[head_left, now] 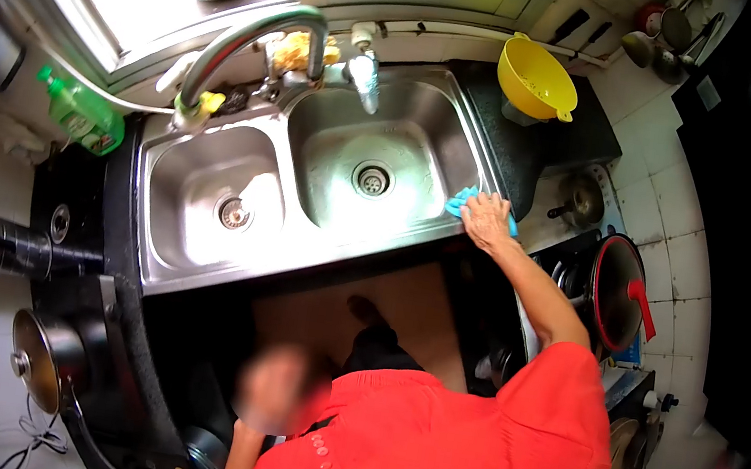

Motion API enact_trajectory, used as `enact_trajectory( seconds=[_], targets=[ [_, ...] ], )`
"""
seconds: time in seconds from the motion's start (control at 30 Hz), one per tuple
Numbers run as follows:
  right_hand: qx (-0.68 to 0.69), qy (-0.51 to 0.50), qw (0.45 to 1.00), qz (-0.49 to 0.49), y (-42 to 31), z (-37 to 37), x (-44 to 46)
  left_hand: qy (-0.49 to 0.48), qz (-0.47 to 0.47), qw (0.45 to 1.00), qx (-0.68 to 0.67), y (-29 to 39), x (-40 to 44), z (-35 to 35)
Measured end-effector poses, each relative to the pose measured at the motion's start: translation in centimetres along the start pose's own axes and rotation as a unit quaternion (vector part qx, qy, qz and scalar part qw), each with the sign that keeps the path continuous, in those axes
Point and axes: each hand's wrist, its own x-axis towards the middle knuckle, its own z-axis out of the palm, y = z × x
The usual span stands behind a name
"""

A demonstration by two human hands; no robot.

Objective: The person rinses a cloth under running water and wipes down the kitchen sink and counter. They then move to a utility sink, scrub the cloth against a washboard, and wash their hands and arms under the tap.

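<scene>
My right hand (488,220) is closed over a light-blue cloth (460,198), pressing it on the right rim of the steel double sink (317,244). Bits of the cloth stick out on both sides of the fingers. My left hand (275,388) is held near my body, below the sink's front edge; a blur covers it, so its fingers cannot be made out. The large right basin has a wet-looking floor and a drain strainer (372,179); a second drain (234,213) sits in the small left basin.
A curved faucet (240,38) arches over the sink's back. Behind my right hand, a yellow colander (537,77) stands on the dark counter. To the right is a red-rimmed pan (619,293). At left are a green soap bottle (81,112) and a lidded pot (41,358).
</scene>
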Motion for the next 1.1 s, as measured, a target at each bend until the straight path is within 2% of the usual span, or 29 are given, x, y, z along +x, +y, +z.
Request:
enact_trajectory(
  seconds=[0.13, 0.17, 0.2, 0.23, 0.33, 0.37, 0.47, 0.57, 0.63, 0.7, 0.77, 0.87, 0.9, 0.97, 1.03, 1.1],
  targets=[
    [-0.053, -0.023, 0.986, -0.155, 5.0, -1.0, 3.8, -0.014, -0.036, 0.999, -0.015, 0.4, 4.0, 2.6],
    [-0.076, 0.014, 0.985, -0.155, 5.6, -0.9, 5.6, -0.018, -0.040, 0.999, -0.018, 0.5, 5.0, 3.1],
    [-0.099, 0.054, 0.981, -0.159, 6.0, -0.6, 7.9, -0.032, -0.103, 0.992, -0.067, 1.1, 6.6, 3.6],
    [-0.083, 0.041, 0.989, -0.116, 6.0, 0.0, 10.0, -0.040, -0.167, 0.979, -0.113, 1.7, 8.2, 3.9],
    [-0.120, 0.162, 0.977, -0.074, 5.5, 2.6, 15.9, -0.058, -0.188, 0.976, -0.095, 1.8, 10.8, 5.1],
    [-0.115, 0.129, 0.985, -0.028, 5.3, 3.5, 17.9, -0.053, -0.199, 0.974, -0.096, 1.7, 11.6, 5.6],
    [-0.142, 0.179, 0.974, 0.014, 3.8, 5.4, 23.5, -0.050, -0.233, 0.967, -0.093, 1.5, 12.5, 6.6],
    [-0.119, 0.141, 0.982, 0.046, 3.0, 5.8, 29.2, -0.041, -0.265, 0.959, -0.092, 0.9, 12.3, 7.0],
    [-0.064, 0.208, 0.969, 0.121, 2.1, 7.0, 31.1, -0.028, -0.277, 0.957, -0.085, 0.7, 11.9, 6.6],
    [0.002, 0.312, 0.933, 0.180, -0.8, 7.5, 32.3, -0.009, -0.291, 0.953, -0.083, 0.5, 11.1, 6.3],
    [0.068, 0.438, 0.869, 0.219, -4.9, 9.7, 33.6, 0.003, -0.298, 0.952, -0.076, 0.1, 10.2, 5.7],
    [0.369, 0.522, 0.716, 0.279, -13.1, 14.6, 36.7, 0.038, -0.320, 0.944, -0.064, -0.4, 8.8, 4.9],
    [0.374, 0.463, 0.790, 0.146, -16.5, 16.4, 36.0, 0.051, -0.341, 0.937, -0.061, -0.1, 8.4, 4.4],
    [0.284, 0.365, 0.886, -0.010, -24.0, 20.3, 34.0, 0.071, -0.350, 0.934, -0.032, -0.1, 7.2, 3.8],
    [0.300, 0.222, 0.927, -0.038, -28.5, 22.1, 33.2, 0.087, -0.327, 0.941, 0.020, -0.6, 5.2, 3.7],
    [0.376, 0.124, 0.914, -0.093, -29.7, 23.5, 32.6, 0.104, -0.336, 0.935, 0.032, -0.7, 3.3, 4.0]
  ],
)
